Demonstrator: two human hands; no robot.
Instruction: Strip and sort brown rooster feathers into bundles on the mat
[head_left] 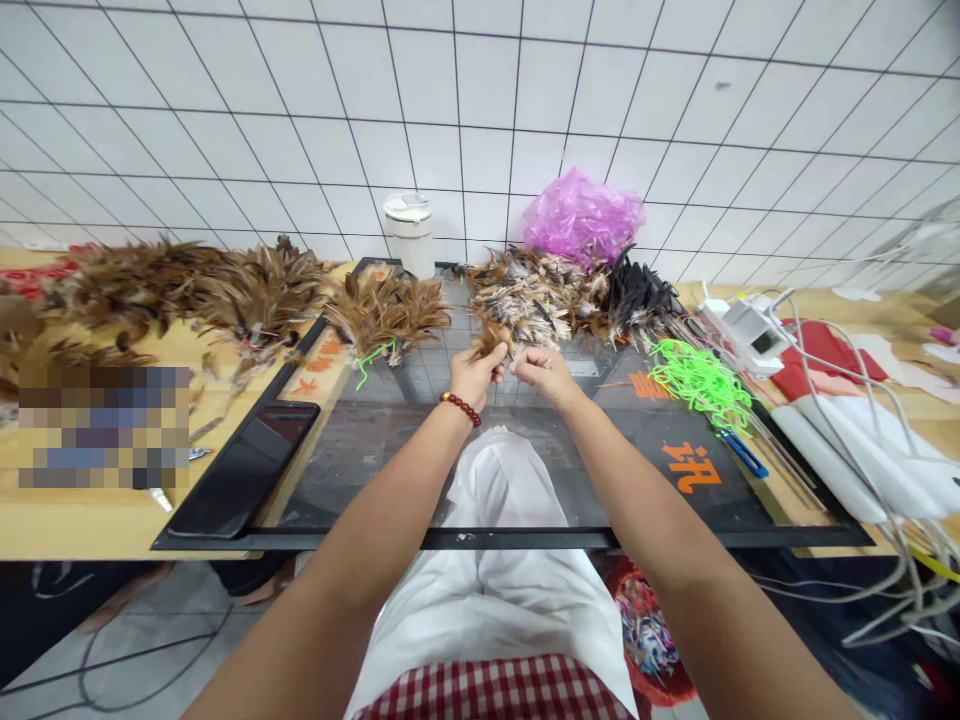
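Note:
Brown feathers (495,335) stick up from my left hand (480,375), whose thumb and fingers are closed on their lower end. My right hand (544,370) is closed in a pinch close beside it, near the feathers' base; what lies between its fingertips is too small to make out. Both hands are above a dark glass panel (390,450). Just beyond them lies a pile of pale and brown feathers (525,300), with black feathers (637,295) at its right. Left of my hands is a bunch of brown feathers (390,310) with a green string (375,360) at its base.
A lidded white cup (411,235) and a pink plastic bag (581,215) stand by the tiled wall. Bright green cords (701,385), a blue cutter (742,453) and a white device (750,330) with cables lie right. A black phone (247,470) and more feathers (255,290) are left.

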